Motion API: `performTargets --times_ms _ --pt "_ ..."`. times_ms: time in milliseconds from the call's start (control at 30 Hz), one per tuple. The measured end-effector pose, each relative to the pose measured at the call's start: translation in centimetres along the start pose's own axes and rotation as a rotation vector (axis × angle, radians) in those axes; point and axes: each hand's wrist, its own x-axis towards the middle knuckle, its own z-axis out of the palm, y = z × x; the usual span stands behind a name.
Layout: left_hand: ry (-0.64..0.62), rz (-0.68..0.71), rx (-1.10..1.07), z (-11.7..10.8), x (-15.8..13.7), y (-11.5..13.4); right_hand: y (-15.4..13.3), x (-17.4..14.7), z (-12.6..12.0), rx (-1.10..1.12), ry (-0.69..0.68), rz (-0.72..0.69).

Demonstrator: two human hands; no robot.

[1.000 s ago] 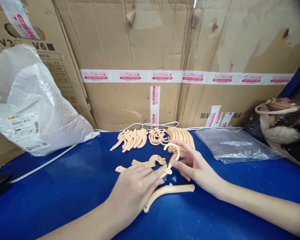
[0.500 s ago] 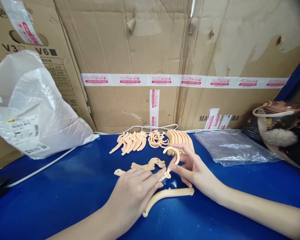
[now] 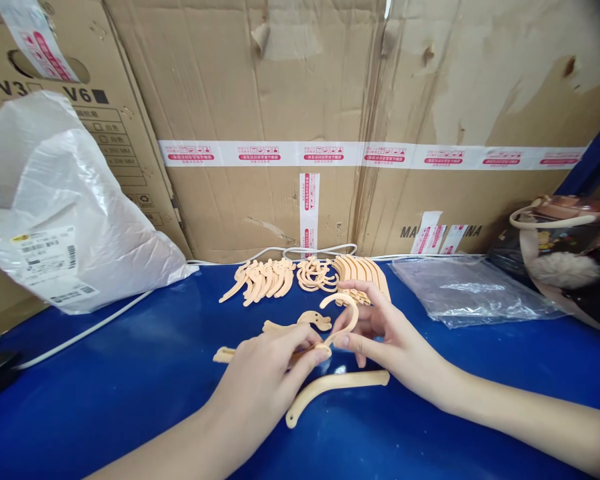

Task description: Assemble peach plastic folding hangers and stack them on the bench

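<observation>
My left hand (image 3: pixel 275 367) is closed on a beige plastic hanger arm (image 3: pixel 224 355); its end sticks out to the left of my knuckles. My right hand (image 3: pixel 380 333) pinches a curved hanger hook (image 3: pixel 353 312) by its lower stem. The foot of the hook meets the arm at my left fingertips; whether they are joined I cannot tell. Below my hands, another curved hanger arm (image 3: pixel 337 383) lies on the blue table. Just behind my left hand are small flat pieces with holes (image 3: pixel 315 320), partly hidden by my fingers.
Along the back lie rows of short curved pieces (image 3: pixel 267 279), a pile of hooks (image 3: pixel 316 275) and stacked long arms (image 3: pixel 365 270). A clear plastic bag (image 3: pixel 470 290) and a handbag (image 3: pixel 563 247) are at right, a white sack (image 3: pixel 65 213) at left. Cardboard (image 3: pixel 260 87) stands behind.
My left hand has turned, its thumb now at the joint, and the held arm has tilted and shifted left. The hook has moved slightly left in my right hand.
</observation>
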Motion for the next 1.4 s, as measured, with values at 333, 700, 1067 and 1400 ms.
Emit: performTargets --times_ms 333,700,1067,1400 --pt "-0.155 -0.510 -0.879 -1.4 1.1 0.0 -0.8 -1.1 0.7 -0.966 -0.398 -0.337" --pt "-0.024 -0.489 -0.973 -1.0 1.0 -1.0 -0.3 -0.8 -0.4 -0.677 -0.266 -0.303" --pt "-0.130 -0.491 -1.027 -0.8 0.8 -0.2 -0.2 -1.0 -1.0 -0.541 -0.117 -0.177" --pt "-0.143 -0.516 -1.094 -0.4 0.5 -0.2 -0.4 -0.6 -0.3 -0.804 -0.162 -0.102"
